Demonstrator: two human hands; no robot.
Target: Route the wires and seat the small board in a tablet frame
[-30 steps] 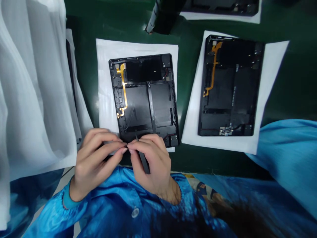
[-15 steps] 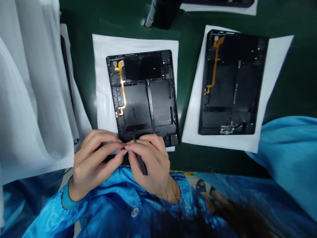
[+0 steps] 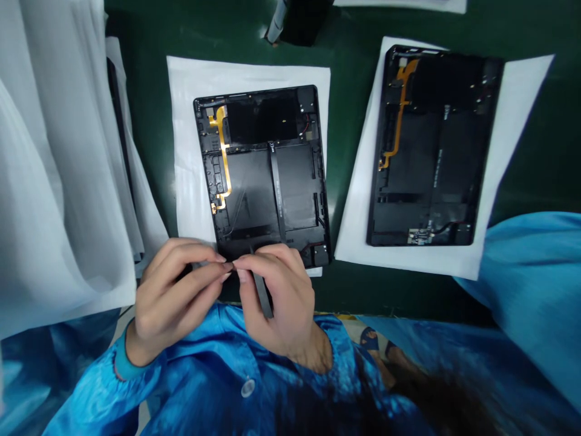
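Observation:
An opened black tablet housing (image 3: pixel 261 175) lies on a white paper sheet (image 3: pixel 181 151), showing a yellow flex cable (image 3: pixel 223 154) and a thin black ribbon (image 3: pixel 276 191). My right hand (image 3: pixel 276 297) is shut on a black pry tool (image 3: pixel 262 295) whose tip points at the housing's near edge. My left hand (image 3: pixel 177 297) is beside it, with its fingertips curled against the near edge and almost touching my right fingers. Both hands hide that edge, so I cannot tell whether my left fingers pinch anything.
A second opened tablet housing (image 3: pixel 433 145) lies on a tilted paper sheet (image 3: pixel 358 206) to the right, on a green mat (image 3: pixel 535 121). White translucent sheeting (image 3: pixel 59 169) hangs at the left. A black object (image 3: pixel 304 21) stands at the top edge. Blue cloth (image 3: pixel 531 260) lies at the right.
The whole scene has slid slightly upward in view. My hands stay at the housing's near edge, and the pry tool has shifted only slightly in my right hand.

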